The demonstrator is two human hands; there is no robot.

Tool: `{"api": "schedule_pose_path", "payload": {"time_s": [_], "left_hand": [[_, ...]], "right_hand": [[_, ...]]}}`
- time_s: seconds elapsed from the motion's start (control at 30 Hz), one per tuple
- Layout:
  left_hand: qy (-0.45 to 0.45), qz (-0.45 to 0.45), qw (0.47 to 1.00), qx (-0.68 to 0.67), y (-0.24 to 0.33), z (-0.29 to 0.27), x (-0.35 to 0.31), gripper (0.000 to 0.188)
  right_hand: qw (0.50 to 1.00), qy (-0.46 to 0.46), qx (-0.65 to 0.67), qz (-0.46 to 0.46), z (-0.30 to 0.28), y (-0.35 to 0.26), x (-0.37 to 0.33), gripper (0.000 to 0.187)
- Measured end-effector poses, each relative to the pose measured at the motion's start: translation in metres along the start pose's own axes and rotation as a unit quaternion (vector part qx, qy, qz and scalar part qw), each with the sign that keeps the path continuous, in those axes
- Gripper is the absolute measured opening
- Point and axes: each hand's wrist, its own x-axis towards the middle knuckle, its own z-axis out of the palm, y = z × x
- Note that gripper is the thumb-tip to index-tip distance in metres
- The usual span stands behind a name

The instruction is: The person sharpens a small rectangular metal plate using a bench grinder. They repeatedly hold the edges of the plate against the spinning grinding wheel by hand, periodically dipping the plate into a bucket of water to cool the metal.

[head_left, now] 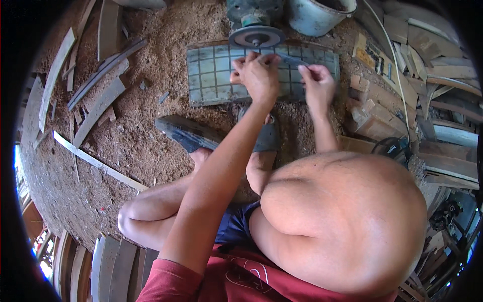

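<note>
A thin, dark, flat metal-looking strip [292, 60] spans the gap between my hands, just below the round wheel [256, 37] of a bench grinder [253, 11]. My left hand [257, 78] is closed, its fingertips at the strip's left end. The strip's right end is pinched by my right hand [319, 85], which is slightly blurred. Both hands are above a tiled slab [211, 75] with a grid of dark joints. The strip's exact kind is too small to make out, and my fingers cover its ends.
A whitish bucket [317, 19] stands right of the grinder. Curved wood pieces [103, 108] lie on the sawdust-covered ground [146, 151] at left. Wood offcuts [377, 118] and a pale cable [397, 70] lie at right. My sandalled feet [188, 132] are close below the slab.
</note>
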Motion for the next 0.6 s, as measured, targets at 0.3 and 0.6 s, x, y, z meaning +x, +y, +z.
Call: {"api": "schedule_pose_path", "payload": {"time_s": [0.3, 0.6], "left_hand": [[-0.117, 0.112, 0.985, -0.065, 0.004, -0.061, -0.039, 0.025], [-0.123, 0.095, 0.985, -0.070, -0.023, -0.142, -0.060, 0.024]], "right_hand": [[0.915, 0.027, -0.178, -0.362, -0.038, -0.138, 0.179, 0.021], [0.669, -0.318, -0.656, -0.148, 0.050, -0.056, 0.341, 0.035]]}}
